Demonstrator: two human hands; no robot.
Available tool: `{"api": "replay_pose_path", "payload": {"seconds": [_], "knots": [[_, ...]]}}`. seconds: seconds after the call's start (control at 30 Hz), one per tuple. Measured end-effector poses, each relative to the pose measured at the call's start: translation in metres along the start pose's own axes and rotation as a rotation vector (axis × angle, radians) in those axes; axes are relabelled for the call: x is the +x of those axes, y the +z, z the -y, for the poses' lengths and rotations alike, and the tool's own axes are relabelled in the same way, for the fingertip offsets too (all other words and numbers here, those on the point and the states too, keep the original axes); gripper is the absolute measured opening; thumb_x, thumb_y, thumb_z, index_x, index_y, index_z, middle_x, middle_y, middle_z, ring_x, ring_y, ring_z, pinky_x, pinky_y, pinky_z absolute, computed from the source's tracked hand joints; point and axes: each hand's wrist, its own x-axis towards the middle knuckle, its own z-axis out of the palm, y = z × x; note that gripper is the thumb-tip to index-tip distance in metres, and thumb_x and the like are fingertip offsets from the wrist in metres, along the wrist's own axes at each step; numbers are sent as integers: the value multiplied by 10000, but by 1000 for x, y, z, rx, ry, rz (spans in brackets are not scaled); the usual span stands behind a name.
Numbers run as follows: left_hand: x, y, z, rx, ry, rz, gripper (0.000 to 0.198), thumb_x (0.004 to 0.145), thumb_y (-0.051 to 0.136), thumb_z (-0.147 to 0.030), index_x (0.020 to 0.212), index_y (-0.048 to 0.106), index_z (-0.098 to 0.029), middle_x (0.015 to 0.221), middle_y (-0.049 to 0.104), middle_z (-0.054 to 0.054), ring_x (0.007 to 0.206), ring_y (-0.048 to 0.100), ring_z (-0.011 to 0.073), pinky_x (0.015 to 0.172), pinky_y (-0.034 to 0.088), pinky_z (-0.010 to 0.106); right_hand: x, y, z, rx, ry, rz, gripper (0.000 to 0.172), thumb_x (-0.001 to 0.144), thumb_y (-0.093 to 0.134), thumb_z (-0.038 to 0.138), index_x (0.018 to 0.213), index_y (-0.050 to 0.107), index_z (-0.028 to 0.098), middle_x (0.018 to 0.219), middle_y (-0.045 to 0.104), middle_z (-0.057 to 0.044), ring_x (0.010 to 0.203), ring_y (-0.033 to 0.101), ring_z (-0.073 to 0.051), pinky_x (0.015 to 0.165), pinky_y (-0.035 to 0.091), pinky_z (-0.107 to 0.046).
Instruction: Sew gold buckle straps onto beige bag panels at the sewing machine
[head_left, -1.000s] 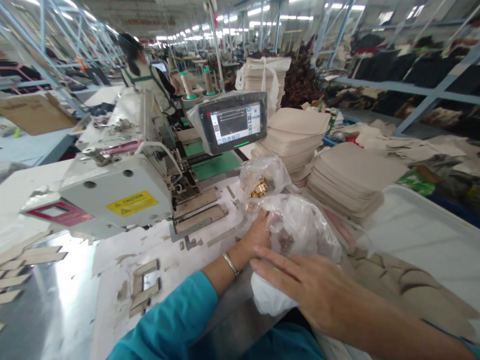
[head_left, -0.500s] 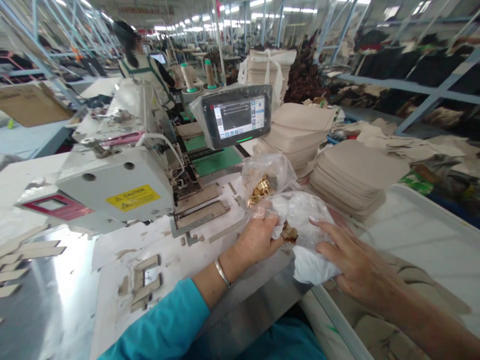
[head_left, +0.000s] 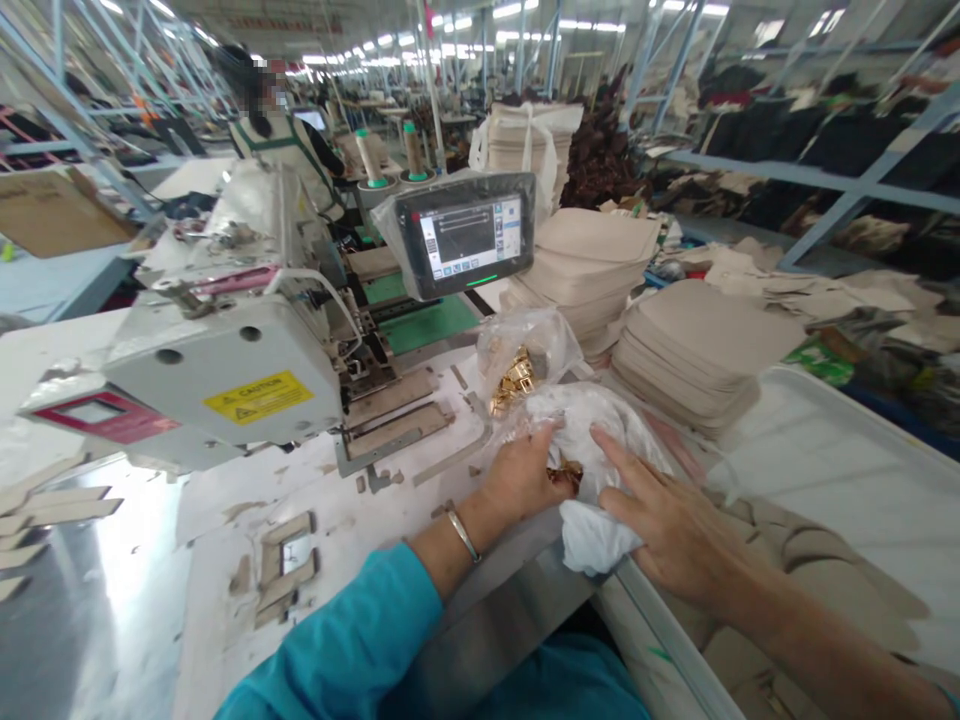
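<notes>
A crumpled clear plastic bag [head_left: 592, 415] lies between my hands, with gold-coloured metal pieces [head_left: 568, 476] showing in its opening. My left hand [head_left: 517, 478], with a silver bangle at the wrist, is closed on the near left part of this bag, its fingers against the metal pieces. From the right, my right hand [head_left: 664, 525] grips the bag's loose plastic, index finger stretched over it; some fingertips are hidden. A white wad of plastic [head_left: 596, 540] hangs below those fingers. Just behind sits a second clear bag with gold-coloured buckles [head_left: 514, 382].
A sewing machine head [head_left: 202, 370] stands left, beside a screen [head_left: 472, 235]. Stacked beige panels [head_left: 694, 350] rise at the right, behind a white tray [head_left: 847, 450]. Beige strips [head_left: 67, 505] and a small frame of pieces [head_left: 285, 565] lie left. Another person [head_left: 281, 150] works behind.
Both hands have drawn closer together around the bag. My right hand has moved left, taking the white wad with it, and the opening over the metal pieces looks narrower.
</notes>
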Motion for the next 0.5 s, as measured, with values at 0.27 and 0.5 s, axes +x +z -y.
{"api": "replay_pose_path", "payload": {"seconds": [0.27, 0.5], "knots": [[1, -2, 7, 112, 41, -82, 374, 784, 708, -262, 1127, 582, -182, 1238, 541, 140, 1135, 564, 299, 943, 514, 434, 12, -18, -3, 43, 6, -8, 494, 657, 484, 53, 1118, 625, 159, 1536, 379, -172, 1165, 605, -307, 865, 542, -428], [7, -16, 11, 242, 63, -160, 422, 823, 686, -297, 1213, 560, -198, 1275, 541, 151, 1212, 527, 313, 983, 489, 440, 35, -32, -10, -99, 37, 29, 641, 647, 540, 56, 1276, 616, 149, 1511, 420, -173, 1067, 653, -353, 790, 569, -445]]}}
